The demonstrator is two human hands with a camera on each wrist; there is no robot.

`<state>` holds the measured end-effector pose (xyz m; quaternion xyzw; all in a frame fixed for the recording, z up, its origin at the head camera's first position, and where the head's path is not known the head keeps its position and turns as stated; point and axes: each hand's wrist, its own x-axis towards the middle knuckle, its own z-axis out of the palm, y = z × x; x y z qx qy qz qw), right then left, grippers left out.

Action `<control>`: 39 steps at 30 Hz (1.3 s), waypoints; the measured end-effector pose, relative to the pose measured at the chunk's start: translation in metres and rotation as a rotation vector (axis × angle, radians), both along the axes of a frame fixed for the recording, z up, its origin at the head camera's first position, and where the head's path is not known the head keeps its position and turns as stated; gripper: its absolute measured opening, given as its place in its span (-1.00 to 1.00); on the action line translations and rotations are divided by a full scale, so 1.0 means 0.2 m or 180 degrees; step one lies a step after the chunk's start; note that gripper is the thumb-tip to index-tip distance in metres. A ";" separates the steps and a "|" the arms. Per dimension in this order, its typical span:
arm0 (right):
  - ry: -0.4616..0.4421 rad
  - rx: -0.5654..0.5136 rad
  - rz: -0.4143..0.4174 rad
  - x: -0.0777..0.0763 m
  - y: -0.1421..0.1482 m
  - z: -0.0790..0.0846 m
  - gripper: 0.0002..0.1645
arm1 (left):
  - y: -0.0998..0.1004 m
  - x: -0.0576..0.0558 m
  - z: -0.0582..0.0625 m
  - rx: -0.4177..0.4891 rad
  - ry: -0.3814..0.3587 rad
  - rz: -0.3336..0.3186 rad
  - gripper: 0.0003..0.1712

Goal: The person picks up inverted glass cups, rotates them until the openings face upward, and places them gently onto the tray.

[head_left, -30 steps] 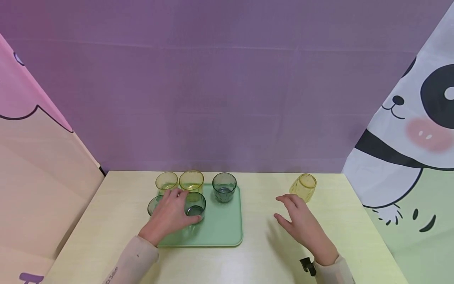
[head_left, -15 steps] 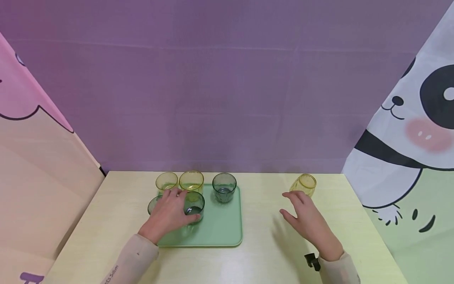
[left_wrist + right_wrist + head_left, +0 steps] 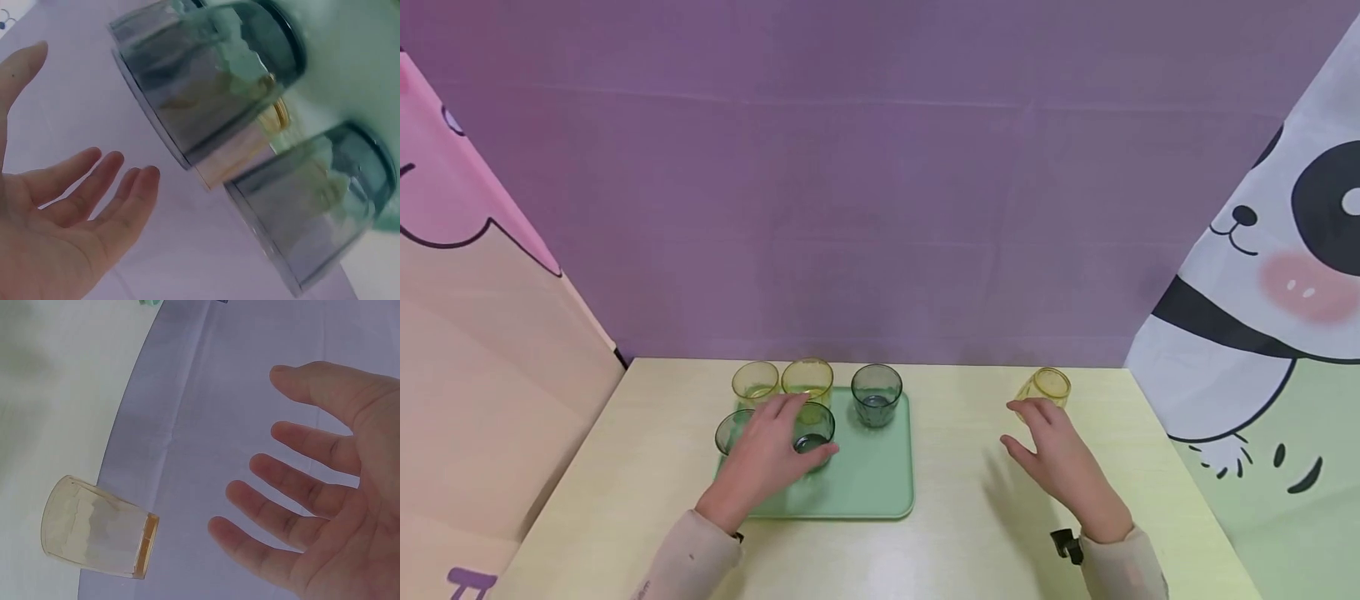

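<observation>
My left hand [image 3: 767,454] hovers over the glasses at the tray's left side, thumb and fingers spread and holding nothing. Under it stands an upright grey-green glass tumbler [image 3: 820,425], partly covered by the hand. In the left wrist view the fingers [image 3: 128,200] are apart from the rim of the nearest grey-green tumbler [image 3: 212,81]. My right hand [image 3: 1067,458] is in the air just in front of a yellow glass tumbler [image 3: 1049,383] that stands upside down on the table. The right wrist view shows a gap between the spread fingers [image 3: 269,515] and this yellow tumbler [image 3: 100,531].
The green tray [image 3: 872,483] bears several upright tumblers. Another grey-green tumbler [image 3: 877,396] stands at its back right. Two yellow tumblers [image 3: 808,377] are at the back left, and a grey-green one [image 3: 730,429] is partly behind the left hand. A purple cloth [image 3: 887,208] hangs behind the table [image 3: 955,533].
My right hand has moved right and slightly forward, to the upside-down yellow tumbler. My left hand has shifted slightly right and up over the front grey-green tumbler. The glasses stay in place.
</observation>
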<state>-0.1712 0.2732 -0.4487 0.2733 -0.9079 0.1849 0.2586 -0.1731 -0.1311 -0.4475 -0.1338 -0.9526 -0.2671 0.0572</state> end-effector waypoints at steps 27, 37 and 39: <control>-0.0638 0.0077 -0.0575 -0.28 0.22 0.00 -0.52 | 0.18 0.09 0.02 0.0554 0.0114 -0.0167 -0.13; -0.0996 0.0185 -0.0888 -0.42 0.28 -0.07 -0.40 | 0.23 0.09 0.00 0.0645 0.0157 -0.0251 -0.12; -0.1094 0.0223 -0.0926 -0.44 0.28 -0.09 -0.39 | 0.24 0.10 -0.01 0.0645 0.0175 -0.0267 -0.12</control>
